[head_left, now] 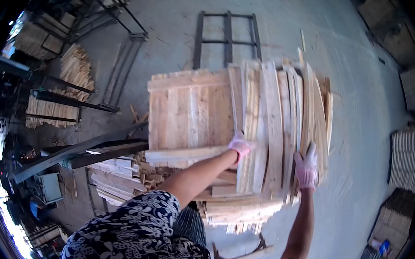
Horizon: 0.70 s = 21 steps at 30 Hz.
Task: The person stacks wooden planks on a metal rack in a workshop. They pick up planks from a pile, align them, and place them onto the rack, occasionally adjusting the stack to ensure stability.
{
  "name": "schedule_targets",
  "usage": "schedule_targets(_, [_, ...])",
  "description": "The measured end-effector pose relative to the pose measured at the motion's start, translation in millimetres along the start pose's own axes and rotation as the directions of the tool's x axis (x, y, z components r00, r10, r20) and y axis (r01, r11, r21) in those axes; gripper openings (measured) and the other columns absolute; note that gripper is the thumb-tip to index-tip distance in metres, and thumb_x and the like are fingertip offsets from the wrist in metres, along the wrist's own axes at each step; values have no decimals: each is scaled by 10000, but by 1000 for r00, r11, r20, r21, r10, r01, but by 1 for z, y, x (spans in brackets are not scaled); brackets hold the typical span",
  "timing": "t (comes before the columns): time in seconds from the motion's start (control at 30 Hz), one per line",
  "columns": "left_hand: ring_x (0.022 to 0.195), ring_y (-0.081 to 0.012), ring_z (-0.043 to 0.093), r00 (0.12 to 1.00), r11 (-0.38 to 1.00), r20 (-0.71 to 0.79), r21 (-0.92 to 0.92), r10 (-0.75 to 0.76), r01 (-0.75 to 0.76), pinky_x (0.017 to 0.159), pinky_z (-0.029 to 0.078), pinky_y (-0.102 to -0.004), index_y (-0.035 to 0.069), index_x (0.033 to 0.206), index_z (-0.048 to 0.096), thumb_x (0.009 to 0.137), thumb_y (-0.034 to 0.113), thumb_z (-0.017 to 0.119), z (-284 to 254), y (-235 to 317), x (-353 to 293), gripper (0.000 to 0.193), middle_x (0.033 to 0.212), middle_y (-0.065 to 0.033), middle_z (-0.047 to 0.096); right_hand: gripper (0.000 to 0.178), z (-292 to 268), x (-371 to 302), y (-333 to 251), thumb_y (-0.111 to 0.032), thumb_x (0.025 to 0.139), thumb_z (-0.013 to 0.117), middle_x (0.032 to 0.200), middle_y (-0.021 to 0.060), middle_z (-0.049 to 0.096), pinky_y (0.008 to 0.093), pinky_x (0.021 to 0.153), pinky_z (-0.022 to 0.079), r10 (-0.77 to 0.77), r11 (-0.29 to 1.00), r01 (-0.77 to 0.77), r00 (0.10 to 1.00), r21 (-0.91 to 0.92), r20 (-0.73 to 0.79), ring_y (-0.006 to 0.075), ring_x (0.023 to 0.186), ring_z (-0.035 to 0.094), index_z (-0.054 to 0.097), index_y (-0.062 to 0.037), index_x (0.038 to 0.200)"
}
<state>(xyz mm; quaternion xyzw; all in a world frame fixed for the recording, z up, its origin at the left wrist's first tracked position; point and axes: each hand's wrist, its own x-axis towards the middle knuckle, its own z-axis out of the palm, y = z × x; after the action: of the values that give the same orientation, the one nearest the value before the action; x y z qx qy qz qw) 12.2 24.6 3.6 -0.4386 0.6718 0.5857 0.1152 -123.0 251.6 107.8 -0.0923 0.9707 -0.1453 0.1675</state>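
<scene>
Both my hands wear pink and white gloves. My left hand [240, 146] rests against the left side of a row of loose wooden planks [277, 116], its fingers apart. Further right, my right hand [306, 167] lies on the planks near their close ends, thumb and fingers spread. The planks lie side by side, pointing away from me, some tilted and overlapping. Left of them is a flat panel of joined boards [189, 113]. A single board [185, 154] lies across its near edge, partly under my left forearm. More stacked wood [239, 212] shows below the planks.
Dark metal beams [82, 148] reach in from the left beside a pile of boards [114, 178]. A black metal frame [228, 41] lies on the concrete floor beyond the panel. Stacks of wood [408, 159] stand along the right. A bare slat frame [245, 256] is near my feet.
</scene>
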Motion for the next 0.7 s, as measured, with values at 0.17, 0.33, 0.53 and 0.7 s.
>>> schedule_targets(0.17, [1076, -327, 657, 988, 789, 146, -600, -57, 134, 859, 567, -403, -41, 1309, 377, 786, 181, 847, -30, -21, -8, 737, 1128, -265, 634, 836, 7, 17, 8, -381, 907, 688, 1462, 290, 470, 493, 1086, 425, -23, 997, 24, 1000, 69, -18, 451, 1347, 473, 277, -122, 1588])
schedule_targets(0.33, [924, -199, 640, 992, 872, -88, -488, -91, 36, 760, 545, -353, 13, 1378, 428, 774, 227, 873, -110, -84, -40, 779, 1088, -136, 665, 790, -6, 0, 18, -276, 882, 732, 1410, 278, 506, 462, 1052, 440, -26, 990, 40, 994, 135, -106, 425, 1240, 560, 367, -90, 1557])
schedule_targets(0.53, [832, -170, 632, 912, 954, -370, -291, -177, 67, 704, 534, -336, 36, 1317, 476, 804, 342, 854, -261, -172, -9, 707, 1015, -111, 692, 734, 28, -120, -99, -77, 938, 691, 1533, 170, 419, 449, 1109, 454, -146, 919, 165, 986, 358, -79, 327, 1376, 464, 332, -78, 1577])
schedule_targets(0.7, [1104, -286, 629, 912, 971, -345, -163, -222, 174, 967, 494, -384, 46, 1481, 405, 792, 482, 804, -306, -197, 16, 908, 1199, -184, 669, 757, 144, -143, -186, -178, 898, 721, 1397, 256, 513, 467, 1052, 451, -379, 796, 312, 925, 519, 25, 416, 1265, 534, 368, -63, 1558])
